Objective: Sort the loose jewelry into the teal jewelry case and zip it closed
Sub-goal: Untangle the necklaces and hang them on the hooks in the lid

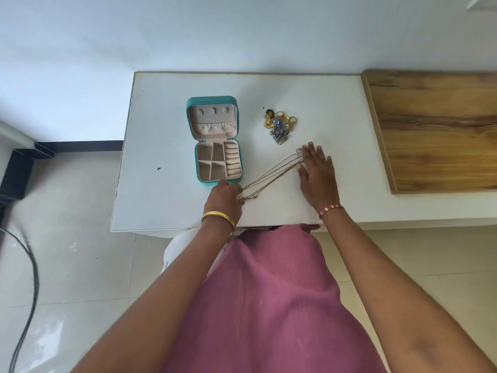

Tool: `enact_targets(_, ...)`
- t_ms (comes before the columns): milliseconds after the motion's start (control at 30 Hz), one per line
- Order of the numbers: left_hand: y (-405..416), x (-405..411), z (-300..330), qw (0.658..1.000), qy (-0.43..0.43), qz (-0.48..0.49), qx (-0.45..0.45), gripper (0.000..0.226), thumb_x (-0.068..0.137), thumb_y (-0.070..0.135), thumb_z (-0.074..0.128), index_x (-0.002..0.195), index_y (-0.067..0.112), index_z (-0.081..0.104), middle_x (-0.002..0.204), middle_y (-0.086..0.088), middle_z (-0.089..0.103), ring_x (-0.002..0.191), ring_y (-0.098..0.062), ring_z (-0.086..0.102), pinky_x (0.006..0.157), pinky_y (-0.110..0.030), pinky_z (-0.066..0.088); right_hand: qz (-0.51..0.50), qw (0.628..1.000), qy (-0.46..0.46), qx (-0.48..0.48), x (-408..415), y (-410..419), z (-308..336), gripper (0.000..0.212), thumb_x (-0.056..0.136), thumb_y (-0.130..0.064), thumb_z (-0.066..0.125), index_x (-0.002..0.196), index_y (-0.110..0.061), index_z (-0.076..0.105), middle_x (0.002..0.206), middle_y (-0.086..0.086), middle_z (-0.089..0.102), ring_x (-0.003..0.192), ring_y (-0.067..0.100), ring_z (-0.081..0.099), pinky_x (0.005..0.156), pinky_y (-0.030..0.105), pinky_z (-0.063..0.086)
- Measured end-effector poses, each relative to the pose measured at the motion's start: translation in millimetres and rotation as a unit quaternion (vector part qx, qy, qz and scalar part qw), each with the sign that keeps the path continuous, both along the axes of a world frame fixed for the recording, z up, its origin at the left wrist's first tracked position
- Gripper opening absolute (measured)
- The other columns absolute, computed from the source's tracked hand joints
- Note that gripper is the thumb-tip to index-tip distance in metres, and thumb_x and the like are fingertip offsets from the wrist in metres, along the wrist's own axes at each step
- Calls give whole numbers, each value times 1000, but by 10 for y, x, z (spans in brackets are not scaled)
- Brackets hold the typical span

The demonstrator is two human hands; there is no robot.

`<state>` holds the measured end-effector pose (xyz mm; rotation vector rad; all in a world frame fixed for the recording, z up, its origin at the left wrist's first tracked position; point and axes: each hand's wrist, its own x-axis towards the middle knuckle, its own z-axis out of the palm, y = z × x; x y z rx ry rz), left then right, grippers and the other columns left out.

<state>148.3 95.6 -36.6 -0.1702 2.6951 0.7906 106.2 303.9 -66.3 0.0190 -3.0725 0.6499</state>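
Case (218,168) open; chains (271,175) between hands, near table (166,205) edge.

1. Teal zip jewelry case (215,141): open flat on the table, beige dividers, compartments bare.
2. Heap of gold and blue rings and earrings (279,125): right of case.
3. Thin gold chains (271,173): stretched diagonally, near case's front corner.

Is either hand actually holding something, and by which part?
The left hand pinches the gold chains at their near end; the right hand lies flat at their far end.

Teal jewelry case (213,101) with beige lining, white desk (166,205), gold chains (271,175), gold, blue and green jewelry pile (279,125), wood-grain brown board (435,130), pink garment (269,305)
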Motion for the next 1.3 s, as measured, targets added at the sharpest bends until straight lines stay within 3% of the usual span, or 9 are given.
enact_targets(100, 20, -5, 33, 1000, 7, 4, 4, 27, 86, 16, 60, 112, 11, 62, 115, -13, 53, 109, -31, 52, 92, -33, 42, -105, 989, 48, -97, 16, 73, 86, 36, 96, -12, 42, 130, -2, 49, 142, 15, 44, 136, 28, 33, 112, 31, 22)
enact_targets(200, 99, -24, 75, 1000, 18, -1, 12, 27, 86, 18, 60, 112, 11, 62, 115, -12, 54, 108, -29, 53, 93, -32, 41, -167, 976, 57, -124, 2, 125, 132, 26, 92, -8, 48, 114, 0, 62, 119, 18, 61, 117, 32, 50, 95, 28, 37)
enact_targets(300, 218, -75, 117, 999, 22, -13, 25, 25, 86, 19, 60, 110, 12, 62, 113, -11, 57, 105, -26, 55, 92, -32, 43, -177, 973, 46, -143, -61, 122, 150, 20, 89, -4, 53, 104, 0, 67, 104, 19, 66, 100, 33, 57, 86, 32, 44)
enact_targets(400, 340, -163, 144, 999, 23, -22, 34, 23, 86, 19, 59, 108, 13, 63, 110, -11, 57, 100, -25, 57, 87, -30, 42, -173, 972, 28, -158, -155, 99, 155, 18, 86, -4, 58, 100, 1, 68, 100, 19, 68, 94, 30, 62, 83, 26, 45)
enact_targets(633, 546, -377, 141, 998, 10, -18, 53, 19, 86, 19, 59, 104, 13, 64, 107, -9, 58, 97, -21, 58, 75, -21, 34, -146, 986, -24, -78, -292, 53, 86, 22, 89, -9, 56, 105, 0, 67, 106, 21, 63, 102, 33, 58, 85, 36, 48)
enact_targets(800, 644, -422, 104, 998, 0, -25, 60, 18, 86, 20, 59, 103, 14, 65, 106, -9, 59, 96, -22, 58, 79, -23, 38, -125, 992, 0, -15, -255, 7, 20, 15, 91, -4, 50, 95, 1, 64, 99, 20, 60, 98, 34, 53, 74, 36, 42)
enact_targets(1100, 745, -471, 105, 997, -6, -30, 77, 16, 87, 19, 56, 98, 16, 67, 101, -9, 62, 93, -22, 58, 76, -23, 38, -166, 978, 10, -126, -302, 41, 75, 16, 87, 0, 51, 97, 0, 64, 98, 20, 63, 95, 33, 57, 77, 33, 43)
enact_targets(1233, 772, -527, 84, 997, 1, -32, 69, 17, 88, 19, 54, 99, 16, 67, 101, -8, 62, 94, -22, 57, 75, -23, 37, -118, 989, -15, -88, -393, 26, 81, 24, 91, -8, 51, 111, -5, 64, 108, 20, 59, 103, 33, 55, 83, 36, 47)
enact_targets(1300, 786, -562, 70, 997, 6, -30, 65, 18, 88, 18, 53, 99, 16, 67, 101, -9, 62, 94, -22, 57, 75, -23, 37, -88, 995, -21, -47, -429, 21, 70, 22, 91, -10, 52, 108, -5, 65, 107, 19, 57, 104, 33, 53, 78, 38, 49)
